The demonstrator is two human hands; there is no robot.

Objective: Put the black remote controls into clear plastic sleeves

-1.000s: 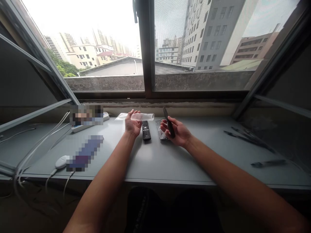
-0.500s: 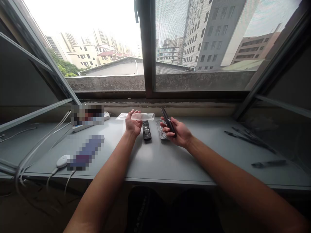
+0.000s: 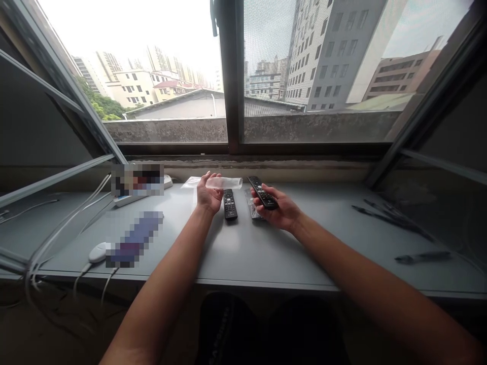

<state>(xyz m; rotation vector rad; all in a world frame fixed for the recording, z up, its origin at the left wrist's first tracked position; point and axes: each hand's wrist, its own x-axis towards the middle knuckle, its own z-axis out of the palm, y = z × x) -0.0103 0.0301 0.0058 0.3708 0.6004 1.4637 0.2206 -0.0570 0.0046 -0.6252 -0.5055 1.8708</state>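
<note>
My right hand (image 3: 281,207) is closed round a black remote control (image 3: 262,192), whose button face is turned up toward me with the thumb along its edge. Curled fingers of my left hand (image 3: 210,193) grip a clear plastic sleeve (image 3: 227,183) that sticks out to the right. Between the hands a second black remote control (image 3: 230,204) lies face up on the grey desk. Behind my right hand a clear plastic packet (image 3: 251,204) rests on the desk, partly hidden. More clear plastic (image 3: 191,182) lies left of my left hand.
On the left are a white power strip (image 3: 142,191), a blurred-out blue item (image 3: 139,235), a round white charger (image 3: 99,252) and loose white cables. Black cables (image 3: 391,220) and a dark pen-like object (image 3: 422,257) lie on the right. A window (image 3: 234,148) borders the desk's back.
My right hand has rolled the remote control, so its buttons show where its narrow side faced me before. My left hand with the sleeve has hardly moved.
</note>
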